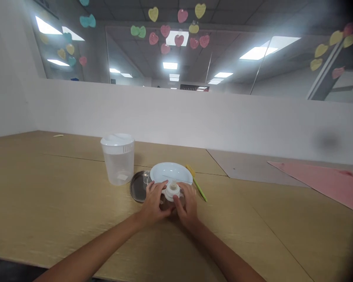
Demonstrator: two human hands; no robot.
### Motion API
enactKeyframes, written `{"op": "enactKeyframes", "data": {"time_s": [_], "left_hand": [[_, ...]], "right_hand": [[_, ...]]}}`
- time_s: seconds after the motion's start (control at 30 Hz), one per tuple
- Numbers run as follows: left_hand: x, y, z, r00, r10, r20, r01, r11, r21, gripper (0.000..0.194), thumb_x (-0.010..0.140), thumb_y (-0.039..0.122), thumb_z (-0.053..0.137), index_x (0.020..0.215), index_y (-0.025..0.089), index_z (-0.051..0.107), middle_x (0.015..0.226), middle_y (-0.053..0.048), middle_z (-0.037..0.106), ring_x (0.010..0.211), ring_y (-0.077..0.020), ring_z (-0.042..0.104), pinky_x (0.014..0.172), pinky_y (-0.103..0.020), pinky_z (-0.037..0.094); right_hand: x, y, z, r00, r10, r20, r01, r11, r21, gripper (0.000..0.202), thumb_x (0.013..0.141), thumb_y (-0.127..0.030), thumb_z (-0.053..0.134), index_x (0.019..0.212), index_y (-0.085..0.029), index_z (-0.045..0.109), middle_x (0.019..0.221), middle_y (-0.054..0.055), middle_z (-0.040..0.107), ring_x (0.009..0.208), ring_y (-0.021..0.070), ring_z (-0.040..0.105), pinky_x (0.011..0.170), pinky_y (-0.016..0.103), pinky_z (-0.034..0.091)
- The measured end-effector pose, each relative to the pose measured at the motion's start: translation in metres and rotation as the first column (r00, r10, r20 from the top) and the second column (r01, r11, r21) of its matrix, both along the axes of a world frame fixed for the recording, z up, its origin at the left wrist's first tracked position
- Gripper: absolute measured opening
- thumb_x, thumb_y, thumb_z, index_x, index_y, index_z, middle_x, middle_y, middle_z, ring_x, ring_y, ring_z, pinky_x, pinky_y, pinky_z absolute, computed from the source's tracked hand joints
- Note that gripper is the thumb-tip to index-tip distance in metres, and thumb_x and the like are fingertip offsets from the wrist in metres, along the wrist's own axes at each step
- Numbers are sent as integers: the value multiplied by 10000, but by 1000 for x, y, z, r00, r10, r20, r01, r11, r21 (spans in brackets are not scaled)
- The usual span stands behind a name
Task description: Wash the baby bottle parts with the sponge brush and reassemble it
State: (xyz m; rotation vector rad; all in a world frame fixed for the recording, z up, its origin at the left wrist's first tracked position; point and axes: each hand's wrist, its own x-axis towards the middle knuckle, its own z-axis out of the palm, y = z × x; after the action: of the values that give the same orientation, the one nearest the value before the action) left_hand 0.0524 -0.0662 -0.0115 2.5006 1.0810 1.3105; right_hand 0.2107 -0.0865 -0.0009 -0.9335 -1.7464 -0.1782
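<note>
Between my two hands stands a baby bottle (173,190) with a white collar and a clear teat pointing up. From the left, my left hand (155,201) curls its fingers round the bottle. My right hand (188,204) grips the other side, its thumb against the collar. Most of the bottle's body is hidden by the fingers. Just behind the hands lies a white plate (170,169). A round metal tray (137,187) is to the left, partly covered by the plate and my left hand. A brush with a green handle (200,190) and yellow head lies right of the plate.
A clear plastic bucket (119,166) with a white lid stands behind the tray at left. The wooden table (61,203) runs back to a white wall (164,113). Grey (247,170) and pink sheets (320,182) lie at the right. A small pale scrap (58,135) sits far left.
</note>
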Motion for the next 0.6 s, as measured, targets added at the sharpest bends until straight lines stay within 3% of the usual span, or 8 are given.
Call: {"op": "enactKeyframes", "data": {"time_s": [0.17, 0.37, 0.43, 0.5, 0.6], "left_hand": [[-1, 1, -5, 998, 19, 67, -23, 998, 59, 604, 661, 344, 629, 1174, 175, 358, 1123, -125, 564, 1096, -277, 524, 1054, -504, 200], [-2, -1, 2, 999, 15, 45, -15, 1000, 1, 555, 655, 357, 635, 1128, 188, 399, 1095, -105, 570, 1066, -276, 516, 1023, -487, 243], [-3, 0, 4, 1000, -15, 12, 15, 1000, -15, 543, 665, 363, 623, 1139, 197, 417, 1097, -94, 573, 1065, -276, 507, 1012, -476, 253], [-5, 1, 3, 999, -42, -15, 41, 999, -17, 585, 670, 348, 602, 1197, 196, 399, 1125, -97, 564, 1080, -280, 494, 1012, -473, 248], [-8, 4, -2, 999, -46, 7, 46, 999, -15, 752, 632, 298, 593, 1307, 175, 284, 1157, -119, 547, 1101, -292, 483, 1023, -481, 228]], "right_hand": [[-3, -9, -9, 998, 28, -56, -25, 998, 50, 260, 841, -265, 497, 1089, -192, 478, 1085, 100, 567, 1029, 230, 533, 863, 427, 428], [-3, -13, 3, 998, 24, -57, -17, 994, 112, 56, 815, -179, 496, 863, -201, 516, 910, 50, 590, 873, 189, 563, 808, 399, 440], [-1, -13, 9, 999, 19, 34, -24, 985, 169, 58, 798, -155, 494, 814, -201, 526, 834, 31, 593, 809, 176, 561, 839, 428, 427], [1, -14, 15, 973, 28, 231, -85, 966, 244, 67, 779, -153, 509, 807, -201, 546, 804, 30, 601, 789, 172, 563, 875, 441, 425], [1, -14, 21, 851, -19, 524, -191, 919, 344, 76, 772, -174, 532, 827, -197, 579, 806, 43, 625, 798, 174, 574, 861, 396, 465]]}}
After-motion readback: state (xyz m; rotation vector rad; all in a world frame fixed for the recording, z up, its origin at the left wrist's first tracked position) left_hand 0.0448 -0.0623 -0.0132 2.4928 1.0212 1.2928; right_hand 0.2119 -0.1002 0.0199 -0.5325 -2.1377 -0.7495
